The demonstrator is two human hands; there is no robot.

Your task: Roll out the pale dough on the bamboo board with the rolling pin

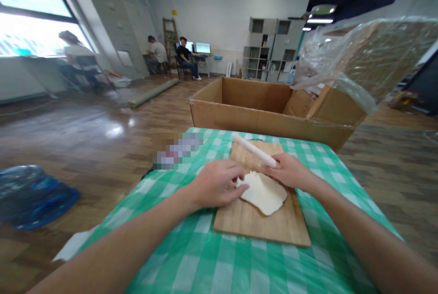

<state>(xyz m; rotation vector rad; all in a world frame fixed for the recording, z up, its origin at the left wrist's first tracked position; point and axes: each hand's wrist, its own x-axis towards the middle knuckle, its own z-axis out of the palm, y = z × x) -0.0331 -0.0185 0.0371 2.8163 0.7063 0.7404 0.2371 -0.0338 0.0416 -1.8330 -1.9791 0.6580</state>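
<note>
Dough [265,196], cream-white and flattened into a thin, uneven sheet, lies on a rectangular light-brown wooden cutting board [239,224] between the person's two bare hands. The left hand [219,183] is at the dough's left edge, its fingers bent and its thumb reaching over the sheet; whether it pinches the edge I cannot tell. The right hand [289,171] is closed around the near right end of a smooth, pale, cylindrical rolling pin [255,150], which slants over the board towards its far left corner, beyond the dough. The board rests on a desk [325,230] covered with a green-and-white checked cloth [181,257]. At the desk's far left edge is a pixelated object [178,150], too obscured to identify. Beyond the desk stands a large, open brown cardboard box [246,115], and on the left, a crumpled blue plastic bag [41,198] lies on the wooden floor [130,148].
</note>
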